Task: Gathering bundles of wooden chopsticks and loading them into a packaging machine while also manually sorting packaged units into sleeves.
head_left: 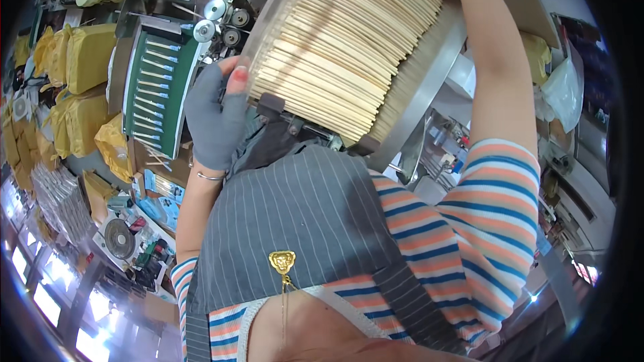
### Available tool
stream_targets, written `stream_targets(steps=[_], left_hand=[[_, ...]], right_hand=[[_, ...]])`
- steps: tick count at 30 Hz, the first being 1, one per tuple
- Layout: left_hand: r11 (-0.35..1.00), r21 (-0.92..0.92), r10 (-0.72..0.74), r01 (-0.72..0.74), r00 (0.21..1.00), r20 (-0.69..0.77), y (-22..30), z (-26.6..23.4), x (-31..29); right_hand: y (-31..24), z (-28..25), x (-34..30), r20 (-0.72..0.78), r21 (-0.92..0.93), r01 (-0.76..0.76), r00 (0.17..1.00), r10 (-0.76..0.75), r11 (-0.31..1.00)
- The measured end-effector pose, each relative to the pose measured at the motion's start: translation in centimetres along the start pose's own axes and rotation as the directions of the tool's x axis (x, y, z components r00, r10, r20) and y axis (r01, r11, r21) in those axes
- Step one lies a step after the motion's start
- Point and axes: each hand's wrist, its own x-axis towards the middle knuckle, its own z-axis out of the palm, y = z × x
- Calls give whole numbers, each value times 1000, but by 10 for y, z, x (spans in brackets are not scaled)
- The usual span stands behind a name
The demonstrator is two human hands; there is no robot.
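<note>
— Head view: big stack of thin wooden sticks (pixel 342 47) packed in a metal hopper (pixel 429 87), above the grey striped apron (pixel 302 214). Left hand (pixel 218 117), in a grey fingerless glove, pressed flat against the stack's near end, fingers together, thumb up.

— And the right hand?

— Out of sight past the top edge; only the forearm (pixel 500 60) reaching over the stack. Finger state impossible to tell.

— Handling?

— Probably light and stiff singly, smooth, prone to sliding and fanning loose. Best squeezed from both ends as a block, never pinched mid-stack. Green conveyor belt (pixel 157 84) with single sticks just left.
</note>
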Motion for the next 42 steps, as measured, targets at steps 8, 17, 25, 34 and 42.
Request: stream_targets(steps=[8,17,25,34,42], left_hand=[[999,-16,36,-37,998,-49,-11,4,0],[996,-58,69,-71,997,-35,-11,3,-11],[985,-105,137,-136,991,1,-13,-2,-17],[990,-49,132,-129,989,62,-14,-2,-18],[996,-13,91,-90,995,47,2,0,-17]], right_hand=[[-5,2,0,54,149,-51,998,43,988],[-53,46,-61,29,367,-103,995,99,924],[-132,4,-186,264,348,-29,962,-68,937],[-162,-16,-295,224,457,123,943,-248,881],[49,24,-66,-50,167,431,902,-429,887]])
